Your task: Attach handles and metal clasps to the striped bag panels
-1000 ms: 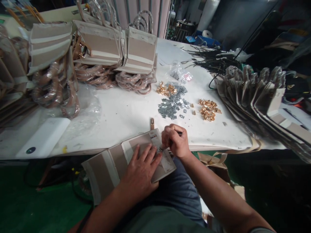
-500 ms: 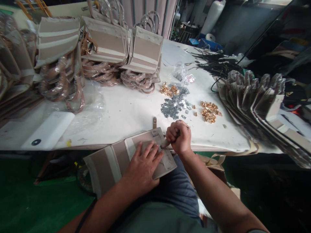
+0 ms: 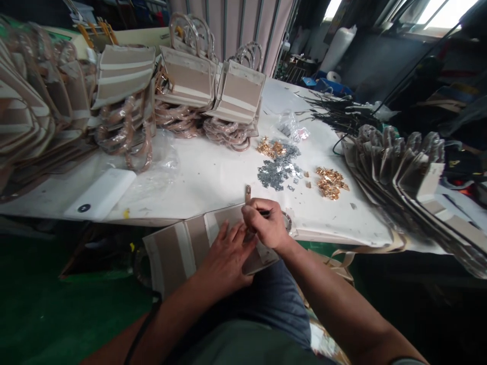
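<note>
An unfinished beige handbag [image 3: 163, 256] lies opened out across my lap and the table's front edge, its lining side with pale strips facing up. My left hand [image 3: 228, 256] rests flat on it, fingers spread and pressing the panel down. Just right of those fingertips, my right hand [image 3: 266, 225] is closed around a slim hand tool with a dark handle [image 3: 265, 213]. The tool's tip is hidden behind my fingers, so its exact kind cannot be made out. Beyond the bag's far edge a small brown tab with a metal fitting [image 3: 248, 191] sticks out onto the table.
On the white table [image 3: 194, 177] lie grey metal plates [image 3: 276, 173], gold fittings [image 3: 330, 182] and more gold pieces [image 3: 271, 148]. Stacked bags [image 3: 243, 91] line the back left, others [image 3: 395, 157] the right. A white box-like device [image 3: 102, 195] sits front left, black strips [image 3: 335, 106] at the back.
My right hand has shifted left over the panel and turned, so the dark handle now shows. My left hand stays flat on the bag. The head view has tilted slightly up and left.
</note>
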Demonstrator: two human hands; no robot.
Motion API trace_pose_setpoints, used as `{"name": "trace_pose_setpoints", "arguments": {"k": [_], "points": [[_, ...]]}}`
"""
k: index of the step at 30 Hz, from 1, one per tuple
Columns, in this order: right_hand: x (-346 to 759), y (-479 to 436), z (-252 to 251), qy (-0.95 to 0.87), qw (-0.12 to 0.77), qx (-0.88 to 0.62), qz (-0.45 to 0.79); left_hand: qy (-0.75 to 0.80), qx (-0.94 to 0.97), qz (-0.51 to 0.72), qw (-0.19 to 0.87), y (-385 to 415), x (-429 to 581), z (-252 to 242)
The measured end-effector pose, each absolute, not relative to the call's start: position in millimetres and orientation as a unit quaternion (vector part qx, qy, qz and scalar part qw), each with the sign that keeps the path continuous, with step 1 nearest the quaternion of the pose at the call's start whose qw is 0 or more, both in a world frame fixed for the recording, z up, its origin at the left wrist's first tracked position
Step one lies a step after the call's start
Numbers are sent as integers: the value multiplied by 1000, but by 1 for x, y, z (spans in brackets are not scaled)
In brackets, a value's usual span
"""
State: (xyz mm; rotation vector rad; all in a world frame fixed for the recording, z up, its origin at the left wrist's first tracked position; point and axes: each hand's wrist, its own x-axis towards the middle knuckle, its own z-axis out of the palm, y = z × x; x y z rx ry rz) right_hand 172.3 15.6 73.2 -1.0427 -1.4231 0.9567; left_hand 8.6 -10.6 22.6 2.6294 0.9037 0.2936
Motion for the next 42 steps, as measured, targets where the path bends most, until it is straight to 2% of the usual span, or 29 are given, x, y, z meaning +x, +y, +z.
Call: {"name": "trace_pose_setpoints", "arguments": {"k": [4,8,11,16,25,31,38,42], "points": [[167,11,74,-692,468,-415,361,316,921,119,193,-10,10,21],[172,12,72,-716,448,-413,341,314,925,123,175,-9,9,20],[179,14,75,-668,491,-430,357,312,927,127,166,-10,6,18],[186,12,79,-556,635,-389,369,305,932,113,159,-8,4,14],[186,5,64,-498,632,-468,366,302,932,120,160,-8,5,15],[184,6,57,-492,595,-508,382,306,932,123,152,-9,5,18],[217,-48,76,-398,712,-462,349,295,936,143,129,-24,1,20],[227,-101,59,-302,716,-496,389,291,909,249,163,-28,-4,48]]}}
